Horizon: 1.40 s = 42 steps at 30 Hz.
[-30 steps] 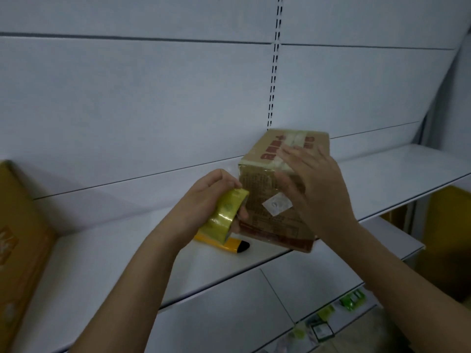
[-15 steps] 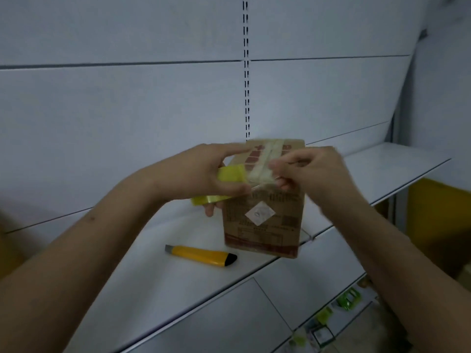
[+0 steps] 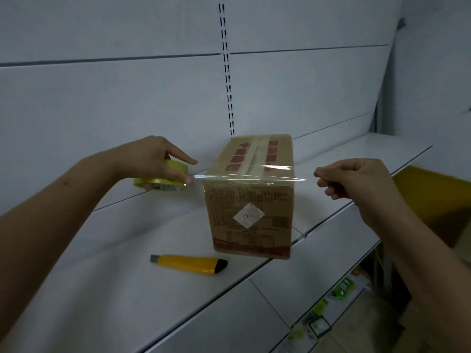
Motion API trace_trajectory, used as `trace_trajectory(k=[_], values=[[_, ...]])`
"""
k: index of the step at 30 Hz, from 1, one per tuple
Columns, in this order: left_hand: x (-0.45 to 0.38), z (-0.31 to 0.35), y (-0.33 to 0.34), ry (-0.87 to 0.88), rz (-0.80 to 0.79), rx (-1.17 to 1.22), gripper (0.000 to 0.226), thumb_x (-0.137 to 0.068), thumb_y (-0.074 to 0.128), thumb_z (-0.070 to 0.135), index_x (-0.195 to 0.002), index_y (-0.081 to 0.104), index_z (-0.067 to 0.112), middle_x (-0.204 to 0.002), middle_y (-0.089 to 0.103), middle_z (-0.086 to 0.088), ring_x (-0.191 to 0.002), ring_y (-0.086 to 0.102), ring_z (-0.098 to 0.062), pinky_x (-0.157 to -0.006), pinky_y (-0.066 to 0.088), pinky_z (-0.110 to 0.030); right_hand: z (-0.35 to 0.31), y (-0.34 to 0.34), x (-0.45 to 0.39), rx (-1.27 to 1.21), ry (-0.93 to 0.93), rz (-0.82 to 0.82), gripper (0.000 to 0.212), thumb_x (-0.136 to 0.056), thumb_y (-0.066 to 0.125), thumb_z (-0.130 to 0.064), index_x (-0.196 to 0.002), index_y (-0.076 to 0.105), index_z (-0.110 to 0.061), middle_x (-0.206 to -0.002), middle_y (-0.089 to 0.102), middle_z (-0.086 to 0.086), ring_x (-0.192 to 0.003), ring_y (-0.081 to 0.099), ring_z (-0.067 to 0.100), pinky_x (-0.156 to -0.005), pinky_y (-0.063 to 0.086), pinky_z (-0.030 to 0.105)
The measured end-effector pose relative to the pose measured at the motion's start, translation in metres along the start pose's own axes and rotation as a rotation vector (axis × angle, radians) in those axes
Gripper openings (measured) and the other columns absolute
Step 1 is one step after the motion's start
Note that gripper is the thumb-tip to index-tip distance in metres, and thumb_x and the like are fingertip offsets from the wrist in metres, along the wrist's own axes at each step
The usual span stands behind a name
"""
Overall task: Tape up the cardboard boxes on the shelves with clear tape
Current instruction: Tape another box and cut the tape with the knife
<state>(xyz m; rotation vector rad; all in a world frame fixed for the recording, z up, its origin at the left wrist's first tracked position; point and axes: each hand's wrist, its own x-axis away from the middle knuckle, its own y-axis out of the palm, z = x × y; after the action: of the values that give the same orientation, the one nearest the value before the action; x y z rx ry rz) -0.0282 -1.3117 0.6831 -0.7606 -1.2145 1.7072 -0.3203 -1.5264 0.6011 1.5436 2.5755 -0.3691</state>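
Note:
A brown cardboard box (image 3: 251, 215) with red print stands on the white shelf (image 3: 107, 289), its front face near the shelf's edge. My left hand (image 3: 155, 161) grips a yellowish roll of clear tape (image 3: 163, 178) to the left of the box. My right hand (image 3: 356, 179) pinches the free end of the tape to the right of the box. A strip of clear tape (image 3: 252, 175) stretches between both hands, across the near top edge of the box. An older strip of tape runs along the box's top seam.
A yellow utility knife (image 3: 190, 264) lies on the shelf in front of the box, to its left. Lower shelves at the bottom right hold small green and white items (image 3: 342, 289). A yellow object (image 3: 433, 200) stands at the right. The slotted back panel rises behind.
My hands have moved apart, left one leftward with the roll and right one rightward, pulling a long strip of tape out over the box. The view has shifted slightly.

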Motion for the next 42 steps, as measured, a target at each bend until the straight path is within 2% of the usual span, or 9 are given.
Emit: trace_trajectory(k=[3,9,14,19,23,25,30,37,42], values=[[-0.017,-0.012,0.008,0.000,-0.046,0.017,0.069,-0.049,0.076,0.067,-0.115,0.071,0.046,-0.065,0.071,0.012,-0.044,0.064,-0.012,-0.068,0.062,-0.047,0.009,0.003,-0.001,-0.020,0.046,-0.022,0.007,-0.087,0.073,-0.011,-0.082,0.075,-0.006,-0.070,0.072,0.010,-0.051,0.061,0.010,-0.050,0.051,0.018],[-0.044,-0.026,0.026,0.049,-0.102,0.071,0.073,-0.063,0.076,0.057,-0.132,0.055,0.053,-0.072,0.075,0.004,-0.047,0.065,-0.018,-0.056,0.053,-0.020,0.040,0.013,0.002,-0.031,0.093,-0.057,0.010,-0.090,0.069,-0.013,-0.086,0.075,-0.006,-0.069,0.071,0.007,-0.054,0.059,0.010,-0.055,0.052,0.023],[-0.061,-0.029,0.047,0.145,-0.038,0.144,0.091,-0.070,0.073,0.053,-0.147,0.026,0.059,-0.082,0.077,0.003,-0.071,0.072,-0.019,-0.075,0.058,-0.025,0.059,0.037,0.000,0.051,0.012,0.002,0.016,-0.094,0.064,-0.026,-0.093,0.069,-0.011,-0.068,0.071,0.001,-0.056,0.061,0.009,-0.061,0.052,0.028],[-0.071,-0.015,0.072,0.197,-0.022,0.274,0.075,-0.070,0.071,0.050,-0.138,0.040,0.057,-0.083,0.077,-0.001,-0.073,0.064,-0.010,-0.079,0.051,-0.029,0.071,0.026,-0.016,0.303,0.044,0.116,0.078,-0.082,0.062,-0.061,-0.147,0.040,-0.025,-0.094,0.071,-0.009,-0.082,0.068,0.010,-0.083,0.058,0.042],[-0.075,0.013,0.094,0.200,0.003,0.330,0.073,-0.074,0.072,0.051,-0.141,0.042,0.052,-0.084,0.077,0.005,-0.080,0.073,-0.013,-0.071,0.058,-0.027,0.057,0.004,-0.007,0.368,-0.350,0.521,0.032,-0.102,0.051,-0.035,-0.129,0.063,-0.022,-0.117,0.065,-0.011,-0.094,0.059,-0.002,-0.086,0.049,0.015],[-0.076,0.030,0.103,0.212,0.030,0.351,0.072,-0.071,0.070,0.055,-0.138,0.043,0.050,-0.084,0.077,0.006,-0.077,0.073,-0.007,-0.068,0.058,-0.024,0.054,0.010,-0.007,0.427,-0.514,0.502,0.034,-0.107,0.040,-0.031,-0.130,0.062,-0.019,-0.122,0.059,-0.013,-0.109,0.052,-0.003,-0.093,0.040,0.010],[-0.082,0.050,0.120,0.222,0.028,0.407,0.071,-0.066,0.067,0.059,-0.132,0.043,0.042,-0.083,0.077,0.005,-0.075,0.073,-0.008,-0.069,0.058,-0.027,0.101,0.022,-0.041,0.593,-0.712,0.373,0.038,-0.107,0.033,-0.020,-0.136,0.055,-0.008,-0.142,0.052,0.009,-0.143,0.033,0.025,-0.120,0.018,0.025],[-0.083,0.052,0.134,0.243,0.094,0.606,0.050,-0.085,0.054,0.052,-0.131,0.048,0.032,-0.069,0.072,0.000,-0.063,0.070,-0.017,-0.062,0.053,-0.030,0.097,0.020,-0.040,0.871,-0.684,0.436,0.050,-0.104,0.034,-0.036,-0.150,0.040,-0.015,-0.158,0.036,0.000,-0.153,0.010,0.022,-0.124,0.000,0.047],[-0.082,0.058,0.136,0.207,0.077,0.653,0.056,-0.078,0.056,0.056,-0.129,0.048,0.034,-0.063,0.069,-0.001,-0.055,0.066,-0.013,-0.053,0.047,-0.022,0.075,0.050,-0.035,0.811,-0.894,0.339,0.036,-0.104,0.038,-0.025,-0.127,0.063,-0.012,-0.130,0.064,0.005,-0.133,0.049,0.025,-0.117,0.029,0.047]])
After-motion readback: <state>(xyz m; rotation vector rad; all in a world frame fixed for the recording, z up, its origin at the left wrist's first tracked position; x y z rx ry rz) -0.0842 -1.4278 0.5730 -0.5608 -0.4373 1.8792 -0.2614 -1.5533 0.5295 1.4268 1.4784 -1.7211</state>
